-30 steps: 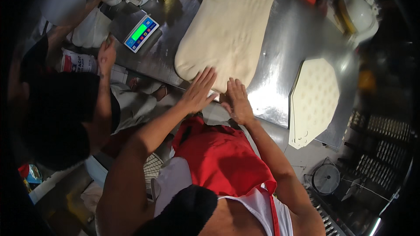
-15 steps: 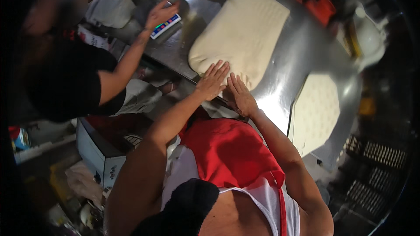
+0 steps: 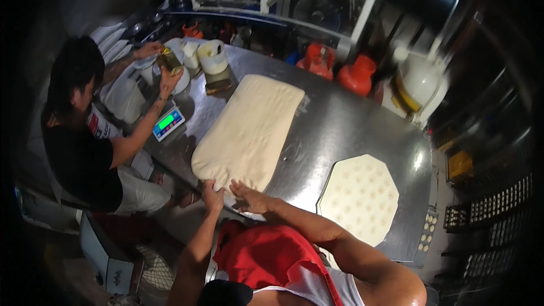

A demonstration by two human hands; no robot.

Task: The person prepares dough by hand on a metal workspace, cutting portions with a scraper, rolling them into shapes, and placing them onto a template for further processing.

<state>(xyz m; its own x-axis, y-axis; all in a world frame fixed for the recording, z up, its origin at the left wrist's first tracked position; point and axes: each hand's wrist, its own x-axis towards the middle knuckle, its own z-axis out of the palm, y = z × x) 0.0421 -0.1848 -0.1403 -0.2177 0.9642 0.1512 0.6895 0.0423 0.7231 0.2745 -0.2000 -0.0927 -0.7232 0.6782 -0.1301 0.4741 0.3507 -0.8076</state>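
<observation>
A thick, pale slab of dough [image 3: 249,127] lies long-ways on the steel table [image 3: 317,119], its near end puckered with small folds. At that near edge my left hand [image 3: 212,197] is closed on the dough's rim, its fingers partly hidden. Just to the right, my right hand [image 3: 253,198] rests on the same end with its fingers stretched out over the dough. A many-sided pale board with rows of round marks [image 3: 360,198] lies on the table to the right of my right hand.
At left, a co-worker [image 3: 85,147] holds a gold packet [image 3: 169,60] above a digital scale [image 3: 168,123]. A white tub [image 3: 213,58] stands at the far end. Red gas cylinders [image 3: 357,75] and a white mixer [image 3: 416,82] stand beyond the table. Black racks [image 3: 487,204] are at right.
The view has swung, showing more of the far side. My left hand has gone from lying flat to gripping the dough's edge. The co-worker's hand has left the scale and now holds the packet.
</observation>
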